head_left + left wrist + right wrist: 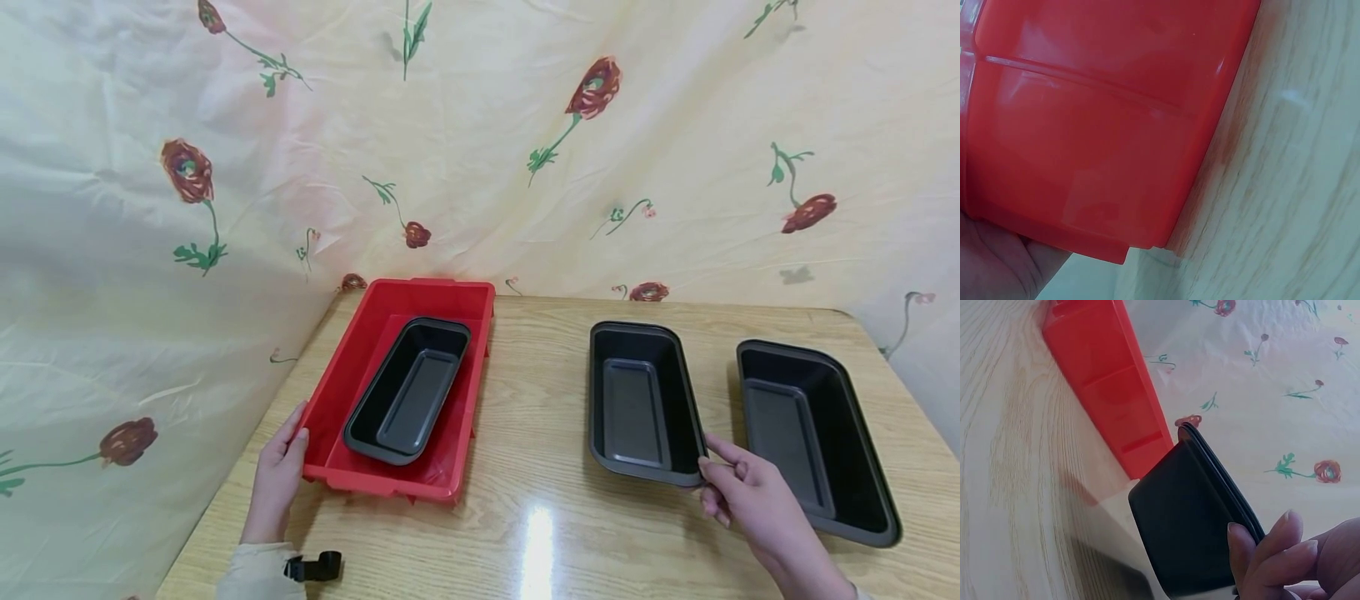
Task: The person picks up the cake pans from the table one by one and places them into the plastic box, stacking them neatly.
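Around the near left corner of a red plastic tray [467,400], my left hand [277,475] grips the rim with its thumb on top. The tray's red outer wall [1091,144] fills most of the left wrist view. Inside the tray lies a dark loaf pan [420,400]. My right hand [757,500] pinches the near right corner of a second loaf pan [633,412], to the right of the tray. In the right wrist view this pan [1182,519] shows its outer side, with a shadow on the table beside it.
A larger dark loaf pan [791,450] stands at the right, close to my right hand. The wooden table [540,450] ends at a flowered cloth [465,150] behind and at the left. A black strap piece [315,567] juts from my left sleeve.
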Available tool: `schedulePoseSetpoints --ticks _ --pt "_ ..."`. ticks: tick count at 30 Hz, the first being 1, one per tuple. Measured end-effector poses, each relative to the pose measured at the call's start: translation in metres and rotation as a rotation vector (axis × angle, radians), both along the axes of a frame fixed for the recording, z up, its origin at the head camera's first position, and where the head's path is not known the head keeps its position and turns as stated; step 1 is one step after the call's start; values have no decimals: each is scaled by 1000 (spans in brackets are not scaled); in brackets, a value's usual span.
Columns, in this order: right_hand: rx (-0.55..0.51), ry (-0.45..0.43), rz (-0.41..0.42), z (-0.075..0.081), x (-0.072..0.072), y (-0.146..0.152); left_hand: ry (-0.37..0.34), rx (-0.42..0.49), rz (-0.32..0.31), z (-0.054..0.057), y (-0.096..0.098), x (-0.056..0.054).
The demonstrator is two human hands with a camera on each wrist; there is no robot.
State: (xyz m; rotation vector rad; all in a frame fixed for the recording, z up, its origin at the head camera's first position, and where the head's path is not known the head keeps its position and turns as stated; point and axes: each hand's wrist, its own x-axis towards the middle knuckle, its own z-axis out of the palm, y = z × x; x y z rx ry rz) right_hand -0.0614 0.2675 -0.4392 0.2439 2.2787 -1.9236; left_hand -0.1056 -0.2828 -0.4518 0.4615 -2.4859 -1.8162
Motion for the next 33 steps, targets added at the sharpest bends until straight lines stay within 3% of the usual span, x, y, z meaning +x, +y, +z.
schedulePoseSetpoints --ticks 20,33 --pt "-12 -1 8 8 0 -4 8 -4 4 -1 0 1" --pt "-10 65 38 13 -1 -7 2 4 14 -2 0 -1"
